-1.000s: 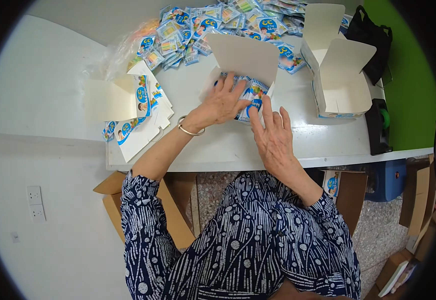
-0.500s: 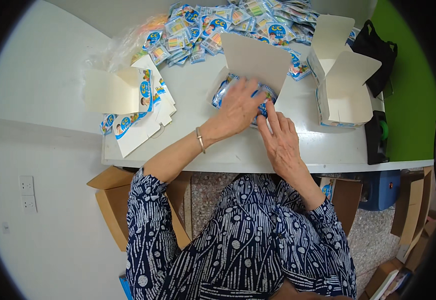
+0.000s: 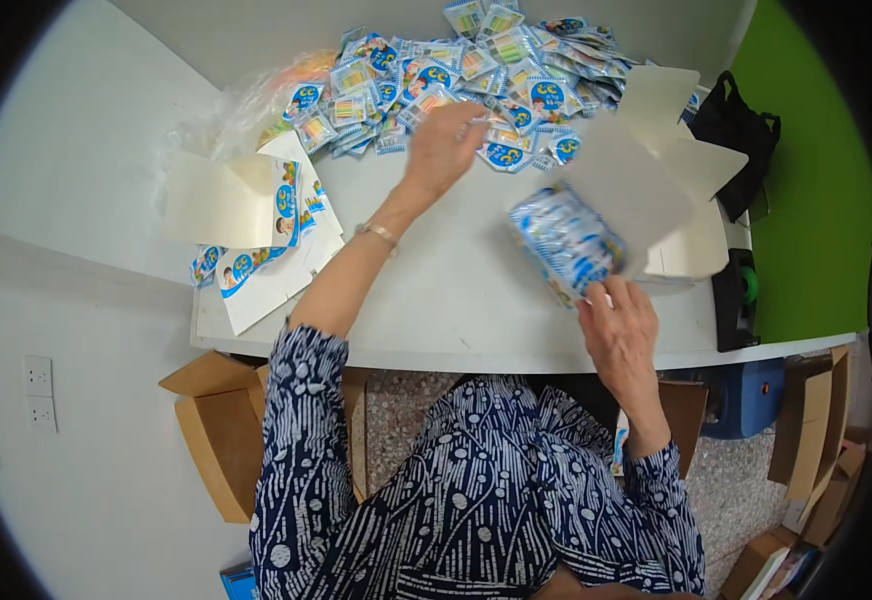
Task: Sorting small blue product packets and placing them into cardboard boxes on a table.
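A white carton (image 3: 646, 190) with a raised lid is packed with several shiny blue-and-white sachets (image 3: 566, 235). It is turned askew and blurred by motion. My right hand (image 3: 621, 325) grips its near corner, thumb and fingers closed on the edge. Over the front of a heap of small sachets (image 3: 546, 95) hangs my left hand (image 3: 444, 145), its fingers bent and partly hidden. Whether those fingers hold a sachet, I cannot make out.
Another open carton (image 3: 691, 245) stands at the right, beside a black tape dispenser (image 3: 736, 300) and a black bag (image 3: 741, 140). At the left, an open carton (image 3: 221, 205) rests by flat printed card (image 3: 266, 285). Clear plastic film (image 3: 256, 105) lies behind it.
My left hand has left the carton and moved up to the heap of sachets. The carton, held by my right hand, has shifted right and turned.
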The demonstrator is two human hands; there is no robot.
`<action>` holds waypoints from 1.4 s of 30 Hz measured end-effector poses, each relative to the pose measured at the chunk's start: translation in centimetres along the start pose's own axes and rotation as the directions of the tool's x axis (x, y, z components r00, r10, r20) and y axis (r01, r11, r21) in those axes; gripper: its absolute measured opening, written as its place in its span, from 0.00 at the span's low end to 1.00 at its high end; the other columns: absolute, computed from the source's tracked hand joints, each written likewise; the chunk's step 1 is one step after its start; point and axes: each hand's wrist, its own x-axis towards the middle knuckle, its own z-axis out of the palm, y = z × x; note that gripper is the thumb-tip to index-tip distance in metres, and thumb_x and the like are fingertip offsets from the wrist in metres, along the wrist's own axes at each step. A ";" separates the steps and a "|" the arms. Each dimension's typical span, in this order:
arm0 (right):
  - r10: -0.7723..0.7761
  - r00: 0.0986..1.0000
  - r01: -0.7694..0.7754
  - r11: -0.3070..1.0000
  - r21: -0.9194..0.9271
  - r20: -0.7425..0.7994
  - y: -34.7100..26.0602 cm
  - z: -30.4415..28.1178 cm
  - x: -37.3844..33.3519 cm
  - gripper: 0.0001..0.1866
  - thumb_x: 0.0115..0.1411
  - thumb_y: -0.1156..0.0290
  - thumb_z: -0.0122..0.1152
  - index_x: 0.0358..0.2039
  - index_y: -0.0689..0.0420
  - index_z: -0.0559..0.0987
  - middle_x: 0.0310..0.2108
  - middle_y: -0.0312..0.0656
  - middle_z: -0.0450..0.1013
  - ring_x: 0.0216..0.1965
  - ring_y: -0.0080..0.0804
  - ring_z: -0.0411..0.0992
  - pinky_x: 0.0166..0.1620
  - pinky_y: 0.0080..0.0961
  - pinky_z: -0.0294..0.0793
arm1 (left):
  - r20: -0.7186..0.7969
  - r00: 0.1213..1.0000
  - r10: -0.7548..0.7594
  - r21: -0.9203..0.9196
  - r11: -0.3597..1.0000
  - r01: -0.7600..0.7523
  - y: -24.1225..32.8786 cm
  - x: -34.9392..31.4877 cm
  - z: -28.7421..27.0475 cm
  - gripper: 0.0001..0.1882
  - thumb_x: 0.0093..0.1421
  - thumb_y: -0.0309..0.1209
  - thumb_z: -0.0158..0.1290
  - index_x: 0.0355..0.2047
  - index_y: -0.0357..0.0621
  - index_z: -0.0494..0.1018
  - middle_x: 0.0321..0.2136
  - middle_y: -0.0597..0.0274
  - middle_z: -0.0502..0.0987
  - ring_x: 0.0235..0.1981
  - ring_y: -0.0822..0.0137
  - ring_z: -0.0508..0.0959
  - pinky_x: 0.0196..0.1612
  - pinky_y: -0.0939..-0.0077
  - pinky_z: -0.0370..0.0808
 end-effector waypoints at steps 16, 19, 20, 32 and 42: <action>0.112 0.993 -0.115 0.983 -0.141 -0.032 2.1 1.7 2.2 0.12 0.49 0.75 0.65 0.34 0.58 0.72 0.32 0.44 0.68 0.35 0.42 0.69 0.37 0.37 0.71 | 0.353 0.904 0.240 0.442 0.809 -0.387 -5.6 -0.7 9.9 0.27 0.60 0.55 0.47 0.56 0.60 0.68 0.55 0.55 0.64 0.62 0.46 0.58 0.55 0.32 0.57; 0.091 0.994 -0.098 0.988 -0.123 -0.062 2.3 2.1 2.4 0.12 0.50 0.75 0.65 0.34 0.59 0.71 0.34 0.45 0.67 0.35 0.44 0.69 0.38 0.38 0.71 | 0.394 0.906 0.156 0.461 0.819 -0.342 -5.4 -3.3 6.3 0.28 0.59 0.56 0.49 0.55 0.58 0.69 0.55 0.54 0.64 0.62 0.47 0.59 0.54 0.29 0.57; 0.105 0.994 -0.110 0.984 -0.140 -0.038 2.8 2.2 2.2 0.13 0.51 0.75 0.65 0.36 0.59 0.72 0.37 0.46 0.68 0.38 0.44 0.69 0.39 0.38 0.71 | 0.413 0.902 0.125 0.469 0.820 -0.328 -5.0 -3.9 5.3 0.28 0.59 0.55 0.50 0.56 0.58 0.68 0.56 0.54 0.64 0.63 0.47 0.58 0.54 0.28 0.57; 0.022 1.000 -0.017 0.944 0.329 -0.013 -2.8 4.4 2.5 0.21 0.52 0.71 0.68 0.45 0.62 0.74 0.49 0.53 0.70 0.45 0.49 0.72 0.45 0.36 0.75 | -0.161 0.980 -0.116 0.631 0.752 0.192 -16.2 4.0 -2.0 0.32 0.51 0.52 0.59 0.44 0.34 0.72 0.40 0.40 0.76 0.45 0.44 0.73 0.49 0.55 0.71; 0.204 0.978 -0.193 0.837 0.512 0.035 -0.5 11.3 6.3 0.20 0.60 0.64 0.59 0.46 0.65 0.72 0.48 0.52 0.70 0.40 0.48 0.74 0.40 0.39 0.72 | 0.026 0.945 -0.325 -0.088 0.941 0.326 -13.6 -1.8 -0.9 0.19 0.53 0.33 0.60 0.43 0.35 0.73 0.31 0.58 0.80 0.31 0.69 0.78 0.35 0.75 0.74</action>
